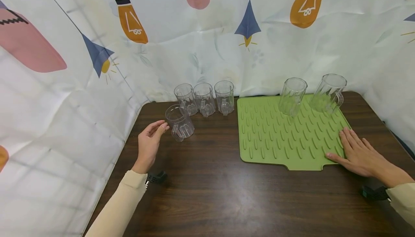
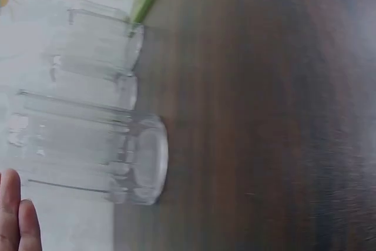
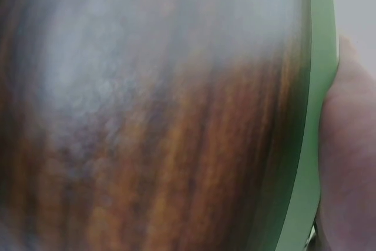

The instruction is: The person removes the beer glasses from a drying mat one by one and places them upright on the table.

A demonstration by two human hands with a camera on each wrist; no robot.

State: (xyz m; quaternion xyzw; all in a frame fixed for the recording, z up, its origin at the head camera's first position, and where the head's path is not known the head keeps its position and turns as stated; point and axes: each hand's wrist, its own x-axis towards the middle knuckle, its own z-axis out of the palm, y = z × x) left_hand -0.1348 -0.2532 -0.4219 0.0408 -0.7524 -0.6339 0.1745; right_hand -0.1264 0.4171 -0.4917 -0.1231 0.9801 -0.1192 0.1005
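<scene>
A clear glass mug stands upright on the dark wooden table, its handle toward the front. Just left of its rim is my left hand, fingers loosely bent and holding nothing. Two of its fingertips show beside the mug in the left wrist view; whether they touch the glass I cannot tell. My right hand rests flat with spread fingers on the right edge of a green ridged mat. In the right wrist view, part of that hand appears beside the mat's green edge.
Behind the nearest mug, three more glass mugs stand in a row by the patterned cloth. Two taller glass mugs, one left and one right, stand at the mat's back. The brown table extends in front.
</scene>
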